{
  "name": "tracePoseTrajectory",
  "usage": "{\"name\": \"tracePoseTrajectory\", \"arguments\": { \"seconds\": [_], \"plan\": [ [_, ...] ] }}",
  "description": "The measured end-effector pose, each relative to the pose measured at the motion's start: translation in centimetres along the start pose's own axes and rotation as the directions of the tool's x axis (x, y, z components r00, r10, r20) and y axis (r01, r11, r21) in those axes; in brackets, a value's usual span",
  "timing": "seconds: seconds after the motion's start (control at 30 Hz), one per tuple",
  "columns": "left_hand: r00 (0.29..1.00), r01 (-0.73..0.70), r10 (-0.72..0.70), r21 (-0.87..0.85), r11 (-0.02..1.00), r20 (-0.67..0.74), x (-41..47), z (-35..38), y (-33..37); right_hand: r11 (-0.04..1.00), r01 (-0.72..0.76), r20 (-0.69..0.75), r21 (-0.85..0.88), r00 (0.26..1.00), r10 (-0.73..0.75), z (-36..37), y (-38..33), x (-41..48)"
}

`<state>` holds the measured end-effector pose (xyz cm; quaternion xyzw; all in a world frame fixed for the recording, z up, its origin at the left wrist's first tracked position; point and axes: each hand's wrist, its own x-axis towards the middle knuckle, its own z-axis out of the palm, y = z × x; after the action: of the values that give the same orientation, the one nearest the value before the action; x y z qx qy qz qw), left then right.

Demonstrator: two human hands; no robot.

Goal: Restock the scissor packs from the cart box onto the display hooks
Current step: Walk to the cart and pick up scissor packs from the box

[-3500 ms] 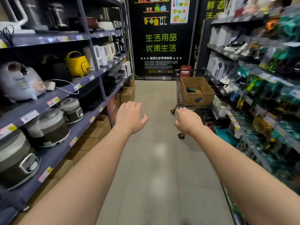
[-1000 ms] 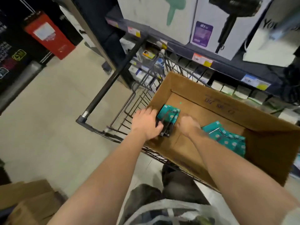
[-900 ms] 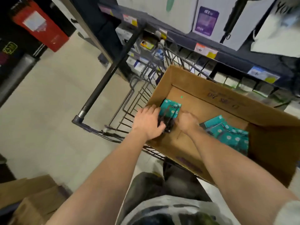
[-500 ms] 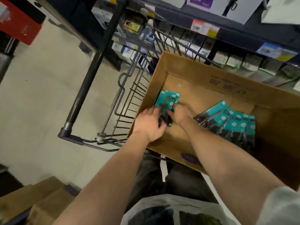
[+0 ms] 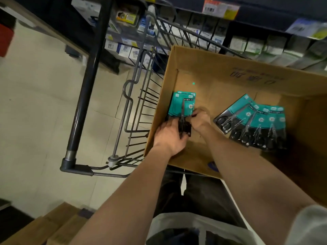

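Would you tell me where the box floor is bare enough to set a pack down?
Bare cardboard lies between the held stack and the fanned packs, up to the far wall of the box, and along the near wall between the wrists. Crowded: the left side, where the left hand and right hand grip the stack.

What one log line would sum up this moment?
left hand: grips scissor packs | right hand: pinches same packs | spare packs: fanned in cardboard box

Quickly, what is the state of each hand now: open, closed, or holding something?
Left hand: grips the lower end of the stack of scissor packs.
Right hand: pinches the right edge of the same stack.
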<state>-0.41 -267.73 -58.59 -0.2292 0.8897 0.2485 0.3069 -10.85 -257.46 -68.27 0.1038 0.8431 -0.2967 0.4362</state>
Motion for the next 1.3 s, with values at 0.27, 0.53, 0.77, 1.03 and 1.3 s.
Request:
{"name": "tracePoseTrajectory", "arguments": {
  "seconds": [0.27, 0.53, 0.77, 1.03, 1.3],
  "plan": [
    [1.000, 0.021, -0.021, 0.027, 0.999, 0.011, 1.7, 1.8, 0.0, 0.925, 0.000, -0.002, 0.381, 1.000, 0.000, -2.3, 3.8, 2.3],
    [0.994, 0.084, -0.082, -0.030, 0.996, 0.074, 4.7, 4.0, 0.3, 0.833, -0.033, 0.026, 0.552, 0.999, 0.022, -4.5, 5.5, 1.1],
    [0.999, -0.001, 0.005, 0.084, 0.996, -0.051, 6.6, 4.6, 0.4, 0.791, -0.033, 0.038, 0.610, 0.999, 0.012, -5.0, 6.4, 1.3],
    [0.976, 0.110, -0.095, 0.069, 0.992, -0.194, 7.8, 5.9, 1.3, 0.770, -0.045, 0.069, 0.637, 0.998, 0.001, -5.0, 6.6, 2.1],
    [0.948, 0.192, -0.238, -0.216, 0.957, -0.213, 8.3, 5.1, 2.6, 0.830, -0.020, 0.041, 0.557, 0.999, -0.003, -5.8, 7.5, 2.1]
  ]
}}
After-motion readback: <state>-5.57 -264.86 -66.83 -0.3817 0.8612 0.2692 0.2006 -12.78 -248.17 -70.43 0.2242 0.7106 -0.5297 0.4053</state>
